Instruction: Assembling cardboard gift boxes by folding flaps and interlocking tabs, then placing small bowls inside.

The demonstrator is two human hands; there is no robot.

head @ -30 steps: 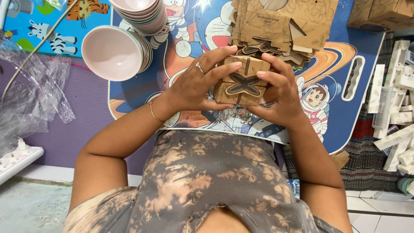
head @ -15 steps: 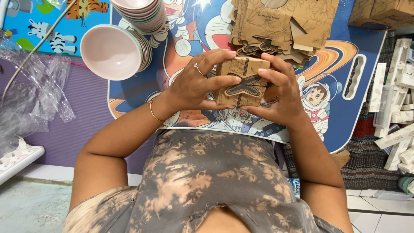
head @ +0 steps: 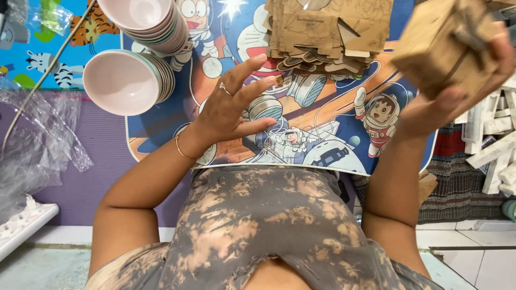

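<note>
Your right hand (head: 446, 102) gripped a small assembled wooden box (head: 449, 45), raised to the upper right of the frame, with the fingers wrapped round its far side and the thumb under its near edge; the box was blurred, so its joints could not be read. Your left hand (head: 231, 104) was released, fingers spread and empty, above the cartoon-printed table (head: 161, 134) at the centre of the frame, a ring on one finger and a thin bracelet (head: 183, 149) at the wrist. The box looked like thin laser-cut plywood, pale brown with darker burnt edges, so it was probably light and stiff but fragile along the slotted corners; flat faces rather than protruding tabs seemed the safer places to hold it, and its dry, matte surface should not have slipped. At the top centre lay a stack of flat cut wooden sheets (head: 333, 32) of the same material, some loose pieces poking out below. At the upper left stood stacked pink plastic bowls (head: 126, 80), smooth and glossy, with a second stack of bowls (head: 148, 19) above them. Crinkled clear plastic bags (head: 37, 145) lay at the left edge, and pale wooden strips (head: 492, 134) were heaped at the right edge.
</note>
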